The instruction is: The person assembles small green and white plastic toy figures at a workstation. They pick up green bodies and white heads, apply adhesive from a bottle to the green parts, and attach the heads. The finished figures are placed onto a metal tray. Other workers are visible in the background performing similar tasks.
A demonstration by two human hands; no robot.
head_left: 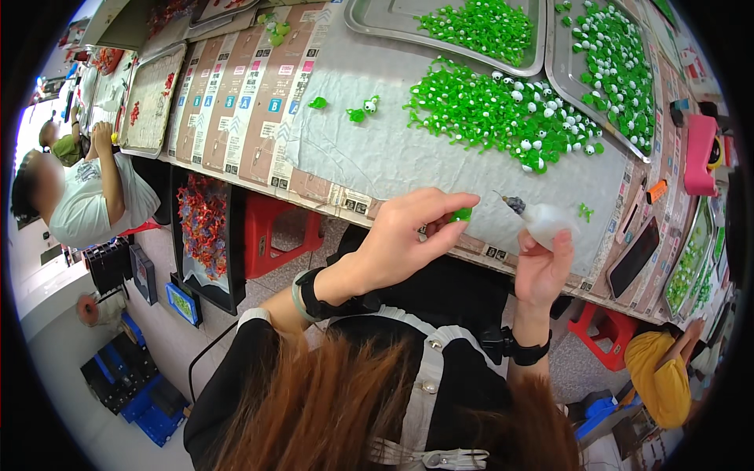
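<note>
My left hand is raised over the front edge of the table, thumb and fingers closed on a small green plastic piece. In my right hand is a white squeeze bottle with a dark cap and thin needle tip, pointing left toward the green piece but apart from it. Beyond both hands, a heap of small green pieces, several with white balls, lies on a pale sheet. A few loose green pieces sit left of the heap.
Metal trays of green parts stand at the back. A phone, an orange tool and a pink tape dispenser lie to the right. A red stool is under the table. Another person sits at left.
</note>
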